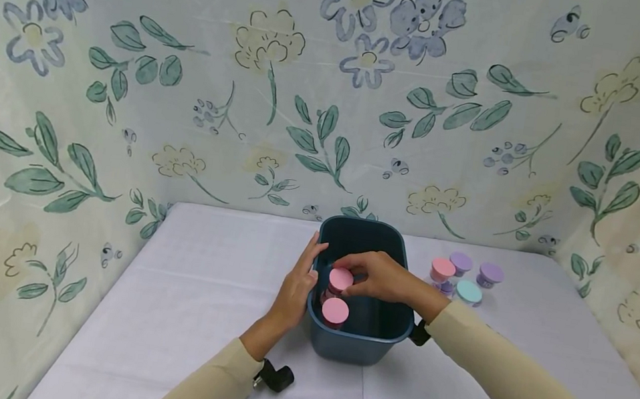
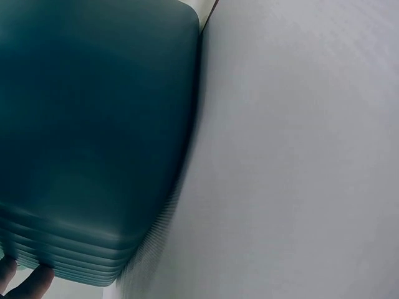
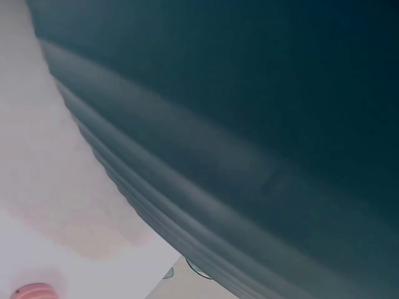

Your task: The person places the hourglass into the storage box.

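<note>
A dark teal bin (image 1: 355, 349) stands on the table in the head view. My left hand (image 1: 291, 290) rests along its left wall, fingers extended; in the left wrist view its fingertips (image 2: 36, 283) touch the bin's ribbed side. My right hand (image 1: 379, 276) reaches into the bin and pinches a small tub with a pink lid (image 1: 341, 279) between thumb and fingers. A second pink-lidded tub (image 1: 335, 312) sits nearer me inside the bin. Part of another tub shows beneath the held one. In the right wrist view the bin's wall (image 3: 187, 143) hides the right hand.
Right of the bin stands a group of small tubs: a coral-lidded one (image 1: 442, 269), two purple-lidded ones (image 1: 491, 274) and a teal-lidded one (image 1: 468, 292), with a small purple piece (image 1: 445, 287) among them. A floral cloth (image 1: 325, 160) hangs behind the white-covered table (image 1: 214, 266).
</note>
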A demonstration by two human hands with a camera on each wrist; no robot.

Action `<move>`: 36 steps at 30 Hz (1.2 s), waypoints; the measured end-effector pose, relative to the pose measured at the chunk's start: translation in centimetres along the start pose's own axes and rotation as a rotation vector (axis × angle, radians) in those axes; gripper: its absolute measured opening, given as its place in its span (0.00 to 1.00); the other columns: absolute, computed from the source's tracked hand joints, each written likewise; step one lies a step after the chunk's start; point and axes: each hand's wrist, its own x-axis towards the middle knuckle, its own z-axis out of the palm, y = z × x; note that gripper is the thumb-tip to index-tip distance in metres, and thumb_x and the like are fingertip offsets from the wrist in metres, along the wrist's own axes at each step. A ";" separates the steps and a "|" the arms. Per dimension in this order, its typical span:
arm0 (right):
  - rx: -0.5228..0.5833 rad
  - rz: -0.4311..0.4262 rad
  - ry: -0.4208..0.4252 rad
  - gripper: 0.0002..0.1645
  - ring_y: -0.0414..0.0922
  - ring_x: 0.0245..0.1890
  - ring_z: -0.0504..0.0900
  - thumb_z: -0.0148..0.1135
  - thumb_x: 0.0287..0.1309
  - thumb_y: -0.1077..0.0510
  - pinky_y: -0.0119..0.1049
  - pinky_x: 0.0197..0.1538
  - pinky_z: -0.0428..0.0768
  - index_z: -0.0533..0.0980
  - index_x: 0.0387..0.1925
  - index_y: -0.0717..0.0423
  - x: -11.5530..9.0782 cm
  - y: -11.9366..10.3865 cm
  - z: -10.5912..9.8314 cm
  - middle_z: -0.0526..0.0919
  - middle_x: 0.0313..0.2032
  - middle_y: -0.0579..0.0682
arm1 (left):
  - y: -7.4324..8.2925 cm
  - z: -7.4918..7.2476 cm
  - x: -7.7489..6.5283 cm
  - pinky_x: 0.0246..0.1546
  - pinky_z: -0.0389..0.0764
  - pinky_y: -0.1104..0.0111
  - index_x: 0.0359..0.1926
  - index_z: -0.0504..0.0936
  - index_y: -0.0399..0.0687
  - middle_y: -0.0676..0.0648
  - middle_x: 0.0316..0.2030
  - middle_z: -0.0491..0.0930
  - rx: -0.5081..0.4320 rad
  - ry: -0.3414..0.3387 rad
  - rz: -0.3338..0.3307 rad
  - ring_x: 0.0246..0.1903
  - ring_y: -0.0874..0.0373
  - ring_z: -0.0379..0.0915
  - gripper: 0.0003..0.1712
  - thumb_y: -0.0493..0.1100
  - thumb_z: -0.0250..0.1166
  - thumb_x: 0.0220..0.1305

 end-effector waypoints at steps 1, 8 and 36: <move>0.000 -0.001 -0.003 0.29 0.49 0.49 0.82 0.72 0.51 0.58 0.42 0.50 0.81 0.77 0.56 0.58 0.0 0.0 0.0 0.81 0.53 0.53 | 0.0 0.0 0.0 0.67 0.51 0.42 0.73 0.57 0.51 0.49 0.76 0.44 0.003 0.000 0.001 0.74 0.55 0.40 0.30 0.43 0.37 0.71; 0.001 0.007 -0.013 0.28 0.48 0.49 0.82 0.71 0.51 0.60 0.42 0.50 0.81 0.77 0.55 0.57 0.0 0.0 0.1 0.82 0.51 0.52 | 0.1 0.0 0.0 0.68 0.50 0.42 0.73 0.57 0.47 0.49 0.76 0.43 -0.002 -0.002 0.007 0.74 0.54 0.39 0.31 0.48 0.36 0.72; 0.053 -0.024 -0.004 0.29 0.52 0.53 0.81 0.69 0.54 0.61 0.37 0.49 0.81 0.74 0.59 0.60 -0.2 -0.3 0.2 0.79 0.55 0.55 | 4.3 -1.0 -0.1 0.67 0.48 0.41 0.70 0.58 0.32 0.34 0.74 0.46 -0.048 -0.012 -0.011 0.73 0.39 0.41 0.30 0.40 0.39 0.70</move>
